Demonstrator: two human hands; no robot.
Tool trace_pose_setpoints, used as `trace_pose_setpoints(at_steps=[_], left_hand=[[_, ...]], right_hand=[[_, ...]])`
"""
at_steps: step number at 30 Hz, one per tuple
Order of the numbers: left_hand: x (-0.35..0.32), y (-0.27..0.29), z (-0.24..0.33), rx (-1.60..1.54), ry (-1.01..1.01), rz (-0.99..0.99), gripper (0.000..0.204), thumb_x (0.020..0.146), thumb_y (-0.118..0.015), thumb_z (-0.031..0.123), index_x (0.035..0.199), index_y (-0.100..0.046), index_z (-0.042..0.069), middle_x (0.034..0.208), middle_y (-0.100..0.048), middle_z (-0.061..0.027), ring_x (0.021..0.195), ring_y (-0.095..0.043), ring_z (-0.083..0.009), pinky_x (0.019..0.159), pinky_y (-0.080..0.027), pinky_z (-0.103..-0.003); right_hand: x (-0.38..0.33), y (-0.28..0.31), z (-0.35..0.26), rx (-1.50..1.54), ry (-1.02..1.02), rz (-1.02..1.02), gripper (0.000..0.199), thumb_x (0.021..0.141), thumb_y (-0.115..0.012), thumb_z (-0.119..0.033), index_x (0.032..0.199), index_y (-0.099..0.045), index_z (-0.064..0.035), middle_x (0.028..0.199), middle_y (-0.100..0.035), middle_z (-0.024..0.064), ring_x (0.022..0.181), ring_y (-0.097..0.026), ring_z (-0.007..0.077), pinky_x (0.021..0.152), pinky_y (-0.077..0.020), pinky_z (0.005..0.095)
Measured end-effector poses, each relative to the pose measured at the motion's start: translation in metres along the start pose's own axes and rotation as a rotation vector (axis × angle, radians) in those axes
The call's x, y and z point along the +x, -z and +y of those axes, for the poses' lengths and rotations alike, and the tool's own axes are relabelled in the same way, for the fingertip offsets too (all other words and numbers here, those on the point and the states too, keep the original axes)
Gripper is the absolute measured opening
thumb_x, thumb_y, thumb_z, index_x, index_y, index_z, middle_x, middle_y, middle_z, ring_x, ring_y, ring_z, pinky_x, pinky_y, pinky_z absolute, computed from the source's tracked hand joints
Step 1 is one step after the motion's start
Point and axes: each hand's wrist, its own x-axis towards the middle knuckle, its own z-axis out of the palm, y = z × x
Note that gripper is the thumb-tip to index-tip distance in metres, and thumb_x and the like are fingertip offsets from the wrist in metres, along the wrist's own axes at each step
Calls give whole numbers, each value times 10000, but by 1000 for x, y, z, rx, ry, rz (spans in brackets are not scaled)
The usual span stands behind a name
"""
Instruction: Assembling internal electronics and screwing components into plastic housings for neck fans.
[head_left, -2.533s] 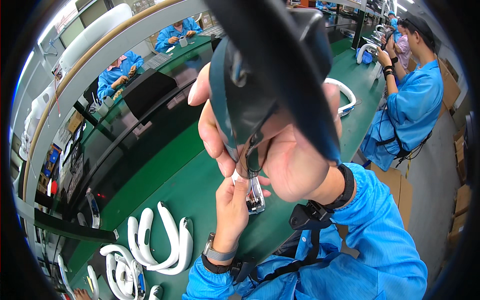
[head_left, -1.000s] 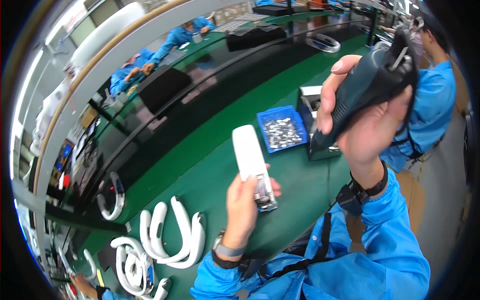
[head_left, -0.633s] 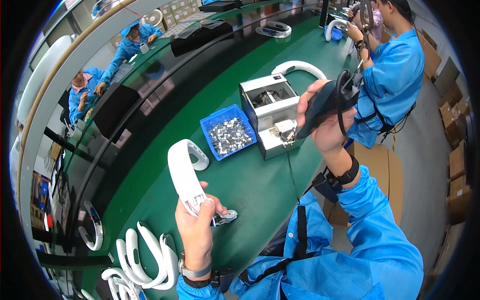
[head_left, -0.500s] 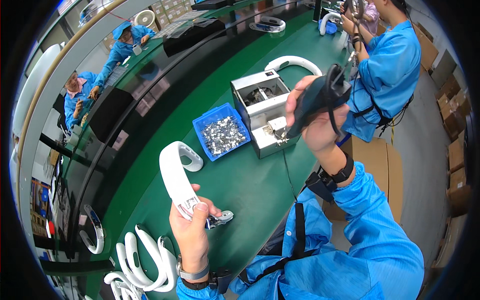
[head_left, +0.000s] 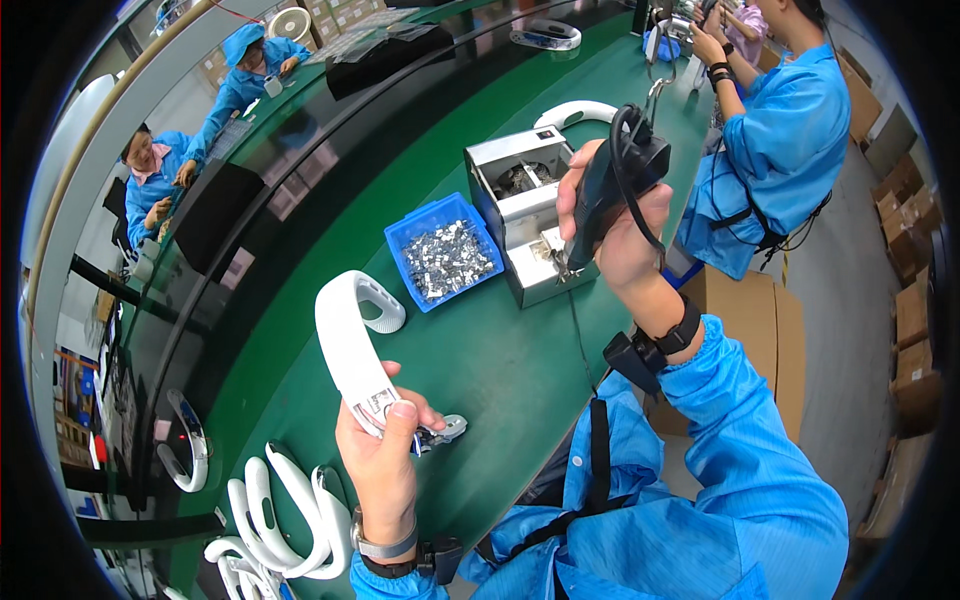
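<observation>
My left hand (head_left: 378, 455) grips a white curved plastic housing (head_left: 350, 345), its hooked end pointing away from me. An opening with inner parts shows near my thumb. A small grey-and-blue piece (head_left: 447, 431) sticks out by my fingertips; how it joins the housing is hidden. My right hand (head_left: 632, 245) is wrapped round a black electric screwdriver (head_left: 606, 185) that hangs from a metal hook. Its tip points down at the front of a silver-and-black screw feeder (head_left: 526, 218); whether they touch, I cannot tell.
A blue bin (head_left: 464, 292) of small metal parts stands left of the feeder. Several white housings (head_left: 290, 510) lie at the near left, another (head_left: 578, 112) behind the feeder. A co-worker in blue (head_left: 775, 150) stands at the right, beyond a cardboard box (head_left: 745, 330). A dark conveyor (head_left: 290, 185) runs alongside.
My right hand has shifted slightly left with the screwdriver, the tip now closer over the feeder's front. My left hand holds the housing almost still. The view has tilted slightly.
</observation>
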Motion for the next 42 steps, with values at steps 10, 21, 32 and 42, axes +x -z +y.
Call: trace_pose_setpoints(at_steps=[10,21,32,42], left_hand=[[-1,0,1,-11,10,0,386,971,-627,216,1247,-506,-26,734,-603,-71,654,-606,-166,665,-529,-321],[-1,1,0,-8,-1,-1,378,976,-621,216,1245,-503,-23,735,-603,-70,652,-607,-166,659,-526,-316],[-1,-2,2,-21,18,-17,379,977,-618,208,1252,-494,-22,735,-604,-74,655,-616,-171,645,-526,-317],[-3,3,1,-79,27,-34,337,963,-582,109,1255,-498,-38,751,-618,-75,672,-620,-156,647,-527,-306]], right_hand=[[-1,-2,-10,-51,48,9,959,836,-331,-880,1152,-511,7,796,-619,120,569,-599,141,494,-482,252],[-2,-2,-6,-21,67,7,940,859,-311,-863,1154,-513,6,793,-619,121,565,-596,145,497,-484,257],[12,-2,0,-29,-55,1,898,885,-293,-838,1132,-540,-11,740,-620,91,538,-576,129,497,-465,246],[12,-36,-42,199,-109,-83,860,917,-325,-791,1169,-538,3,774,-634,112,532,-588,149,495,-476,249]])
